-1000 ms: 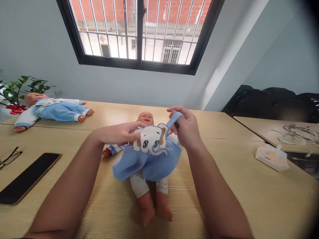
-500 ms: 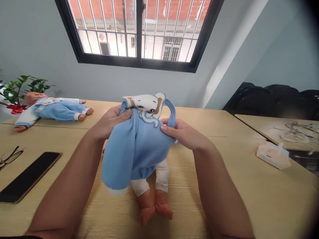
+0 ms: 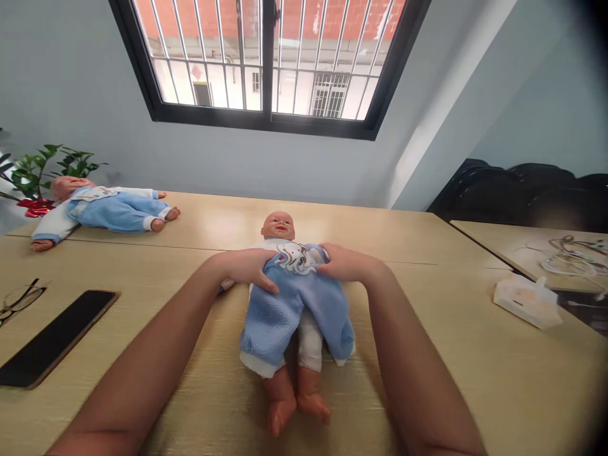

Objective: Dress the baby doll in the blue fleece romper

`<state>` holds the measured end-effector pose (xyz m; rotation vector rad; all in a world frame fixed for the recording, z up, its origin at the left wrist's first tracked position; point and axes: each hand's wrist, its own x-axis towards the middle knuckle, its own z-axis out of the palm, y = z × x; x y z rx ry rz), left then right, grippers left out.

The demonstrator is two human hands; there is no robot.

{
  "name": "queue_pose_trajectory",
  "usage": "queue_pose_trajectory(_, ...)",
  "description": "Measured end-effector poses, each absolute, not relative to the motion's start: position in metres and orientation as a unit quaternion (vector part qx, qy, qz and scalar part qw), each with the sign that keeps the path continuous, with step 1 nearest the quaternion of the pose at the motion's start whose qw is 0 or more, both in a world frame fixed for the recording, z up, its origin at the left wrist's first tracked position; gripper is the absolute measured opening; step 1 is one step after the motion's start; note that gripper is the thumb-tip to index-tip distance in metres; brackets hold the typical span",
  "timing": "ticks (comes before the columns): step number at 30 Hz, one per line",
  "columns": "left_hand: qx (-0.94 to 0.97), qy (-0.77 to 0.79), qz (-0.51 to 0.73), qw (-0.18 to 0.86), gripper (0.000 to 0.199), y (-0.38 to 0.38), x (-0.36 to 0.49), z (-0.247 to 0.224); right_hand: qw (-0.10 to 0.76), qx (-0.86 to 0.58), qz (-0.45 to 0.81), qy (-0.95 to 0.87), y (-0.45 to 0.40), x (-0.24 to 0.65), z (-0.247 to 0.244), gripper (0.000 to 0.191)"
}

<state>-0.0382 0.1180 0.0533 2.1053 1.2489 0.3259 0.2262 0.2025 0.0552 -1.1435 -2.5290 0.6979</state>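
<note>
A baby doll (image 3: pixel 278 226) lies on its back on the table, head away from me, its bare feet toward me. Pale blue doll overalls (image 3: pixel 280 310) with an elephant on the bib are spread over its body, the trouser legs draped loosely across its white-clad legs. My left hand (image 3: pixel 247 267) grips the bib's left edge, thumb in front. At the bib's right edge, my right hand (image 3: pixel 349 261) pinches the cloth between thumb and fingers. Most of the doll's trunk and arms is hidden under the cloth and my hands.
Another doll (image 3: pixel 118 209) in blue overalls lies at the back left by a plant (image 3: pixel 40 168). Glasses (image 3: pixel 21 301) and a black phone (image 3: pixel 57 335) are on the left. A white tissue pack (image 3: pixel 527 299) sits right; cables (image 3: pixel 572 256) lie on a side table.
Both hands have lowered the overalls from in front of the doll onto its body. The doll's head has come into view, and the bib now lies flatter over its chest.
</note>
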Motion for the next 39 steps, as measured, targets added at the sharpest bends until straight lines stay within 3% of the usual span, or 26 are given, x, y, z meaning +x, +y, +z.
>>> queue_pose_trajectory(2, 0.811, 0.474, 0.109, 0.325, 0.054, 0.121, -0.035, 0.048, 0.142, -0.391, 0.170, -0.893, 0.189, 0.213, 0.053, 0.081)
queue_pose_trajectory(4, 0.815, 0.474, 0.108, 0.315, 0.041, 0.121, -0.034, 0.047, 0.154, -0.316, 0.157, -0.923, 0.175, 0.198, 0.056, 0.091)
queue_pose_trajectory(7, 0.814, 0.480, 0.141, 0.297, 0.031, 0.118, -0.035, 0.054, 0.131, -0.245, 0.213, -0.937, 0.162, 0.182, 0.061, 0.072)
queue_pose_trajectory(11, 0.798, 0.488, 0.192, 0.297, 0.042, 0.113, -0.034, 0.060, 0.132, -0.260, 0.252, -0.923, 0.165, 0.184, 0.066, 0.036)
queue_pose_trajectory(18, 0.781, 0.442, 0.112, 0.426, 0.049, 0.117, -0.044, 0.055, 0.132, -0.185, 0.339, -0.913, 0.167, 0.201, 0.081, 0.032)
queue_pose_trajectory(21, 0.774, 0.429, 0.119, 0.450, 0.043, 0.117, -0.048, 0.059, 0.180, -0.185, 0.405, -0.877, 0.164, 0.198, 0.082, 0.038)
queue_pose_trajectory(25, 0.756, 0.424, 0.217, 0.449, 0.039, 0.113, -0.051, 0.064, 0.218, -0.165, 0.511, -0.815, 0.160, 0.189, 0.076, 0.051)
queue_pose_trajectory(31, 0.653, 0.402, 0.332, 0.549, 0.054, 0.109, -0.057, 0.061, 0.125, -0.206, 0.486, -0.840, 0.161, 0.187, 0.071, 0.073)
queue_pose_trajectory(36, 0.613, 0.399, 0.360, 0.579, 0.057, 0.088, -0.031, 0.059, 0.148, -0.143, 0.506, -0.838, 0.168, 0.195, 0.076, 0.037)
queue_pose_trajectory(39, 0.670, 0.409, 0.308, 0.537, 0.063, 0.067, -0.019, 0.055, 0.172, -0.159, 0.491, -0.839, 0.170, 0.202, 0.080, 0.027)
